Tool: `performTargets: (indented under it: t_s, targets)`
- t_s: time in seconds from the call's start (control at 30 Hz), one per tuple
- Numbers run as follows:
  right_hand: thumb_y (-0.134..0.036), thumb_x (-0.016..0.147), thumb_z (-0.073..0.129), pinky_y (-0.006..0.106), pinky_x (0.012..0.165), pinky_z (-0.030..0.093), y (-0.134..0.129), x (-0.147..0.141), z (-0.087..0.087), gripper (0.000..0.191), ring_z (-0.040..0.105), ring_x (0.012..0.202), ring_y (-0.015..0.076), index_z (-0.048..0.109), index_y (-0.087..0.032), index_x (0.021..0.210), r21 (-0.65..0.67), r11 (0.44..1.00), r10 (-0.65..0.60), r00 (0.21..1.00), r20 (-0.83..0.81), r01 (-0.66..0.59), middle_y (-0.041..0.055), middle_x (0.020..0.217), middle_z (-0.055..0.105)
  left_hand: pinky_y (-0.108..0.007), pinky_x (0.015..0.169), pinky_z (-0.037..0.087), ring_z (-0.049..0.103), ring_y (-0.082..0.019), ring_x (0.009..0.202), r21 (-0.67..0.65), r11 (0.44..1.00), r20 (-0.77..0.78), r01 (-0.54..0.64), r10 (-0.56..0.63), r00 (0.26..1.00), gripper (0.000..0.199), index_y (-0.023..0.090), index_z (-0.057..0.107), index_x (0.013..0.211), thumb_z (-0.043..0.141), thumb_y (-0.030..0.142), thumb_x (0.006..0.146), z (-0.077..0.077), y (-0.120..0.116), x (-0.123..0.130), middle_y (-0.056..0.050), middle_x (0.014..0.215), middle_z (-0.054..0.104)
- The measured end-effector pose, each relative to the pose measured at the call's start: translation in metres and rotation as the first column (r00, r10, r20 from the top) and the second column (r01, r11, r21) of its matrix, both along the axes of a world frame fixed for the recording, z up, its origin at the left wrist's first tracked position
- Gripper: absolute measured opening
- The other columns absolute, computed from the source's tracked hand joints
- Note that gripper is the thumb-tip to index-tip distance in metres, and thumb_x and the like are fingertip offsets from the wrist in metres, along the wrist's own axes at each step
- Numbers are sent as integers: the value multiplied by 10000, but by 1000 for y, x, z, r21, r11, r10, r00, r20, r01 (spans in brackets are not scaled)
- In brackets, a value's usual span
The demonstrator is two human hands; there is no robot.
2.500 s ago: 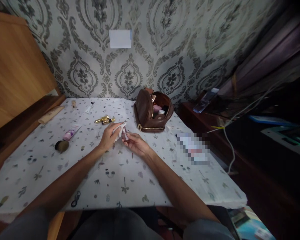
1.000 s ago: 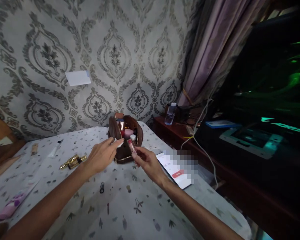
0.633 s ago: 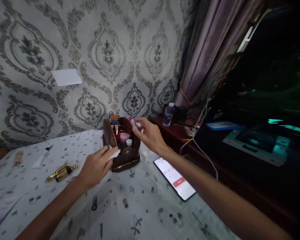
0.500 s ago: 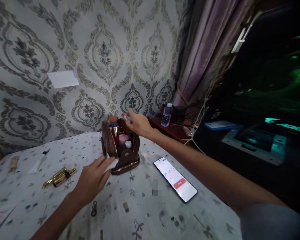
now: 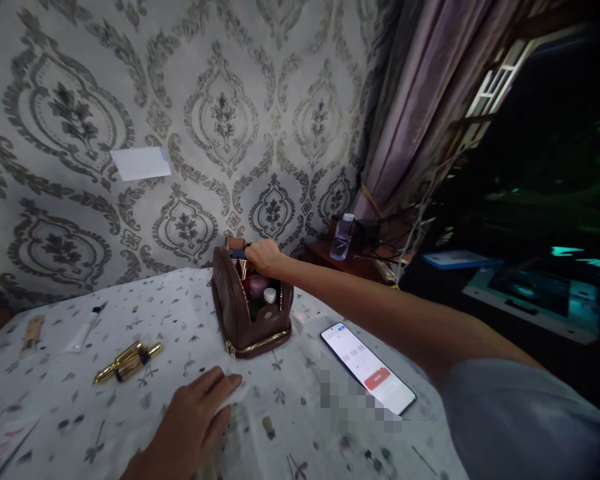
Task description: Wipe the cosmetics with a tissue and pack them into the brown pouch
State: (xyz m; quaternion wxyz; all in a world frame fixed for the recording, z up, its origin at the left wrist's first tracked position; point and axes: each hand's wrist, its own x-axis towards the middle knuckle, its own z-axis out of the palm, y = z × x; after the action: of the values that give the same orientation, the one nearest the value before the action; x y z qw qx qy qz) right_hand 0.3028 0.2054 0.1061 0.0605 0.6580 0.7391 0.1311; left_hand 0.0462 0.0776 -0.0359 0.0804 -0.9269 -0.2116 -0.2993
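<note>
Printed cloth [image 5: 253,440] underlies the left hand [image 5: 193,413], half-curled on white tissue [image 5: 237,395]; the right hand [image 5: 264,257], hold hidden, could tip the bag [image 5: 224,293] beneath by pressing.

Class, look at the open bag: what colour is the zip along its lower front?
The zip on the brown bag is gold, shown in the head view.

Phone [image 5: 369,369] is showing digits, approx. "00 08" w/ last pair blurry, its red btn [image 5: 377,379] is carrying a label too sm. to read, & dark panel [image 5: 545,207] on R is displaying a logo [image 5: 567,251] plus "AO", rest cut off.
</note>
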Motion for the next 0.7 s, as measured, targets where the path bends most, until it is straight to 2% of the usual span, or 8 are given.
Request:
performTargets:
  t_s: [0.1,0.23,0.43,0.53,0.63,0.7]
  targets:
    - [-146,894,575,356,821,531,9,-3,-5,206,692,1044,291,742,-119,1010,-4,1000,7,1000,25,-7,185,1056,740,-239,699,612,739,-182,949,-26,999,-27,19,-20,999,346,273,635,1219,438,208,942,-6,-3,-1,-45,1082,762]
    - [-175,851,642,366,829,531,17,-1,-6,182,685,1047,299,747,-114,987,-18,1000,27,999,43,-26,189,1024,741,-229,709,609,740,-183,949,-75,997,-70,34,-39,997,368,283,645,1212,488,181,895,-5,-6,-3,-42,1087,762]
    - [-244,935,497,310,819,516,13,19,17,295,668,1065,255,700,-154,1130,54,998,29,1000,5,-29,160,1092,724,-242,734,613,730,-185,978,-152,987,-69,54,-65,995,375,294,640,1229,476,187,909,-10,-3,-5,-40,1114,754]
    - [-260,935,467,327,836,505,5,32,24,311,635,1091,274,712,-140,1083,103,993,53,999,5,-53,163,1136,697,-251,752,614,729,-186,982,-151,988,-54,40,-49,997,371,286,639,1238,440,210,934,-19,-2,-5,-55,1138,745]
    - [-234,893,514,367,914,472,-3,41,15,266,550,1177,304,731,-124,1000,108,980,157,985,72,-164,168,1222,645,-268,779,615,725,-195,1007,-134,991,-48,25,-32,998,360,285,642,1233,415,251,956,-23,-2,-4,-59,1143,746]
    - [-225,882,527,410,975,439,-5,43,4,263,494,1233,321,731,-118,1010,89,979,176,979,102,-186,172,1276,610,-273,790,615,722,-199,1018,-145,989,-55,22,-31,998,354,291,645,1230,421,266,957,-21,-3,-4,-53,1143,749]
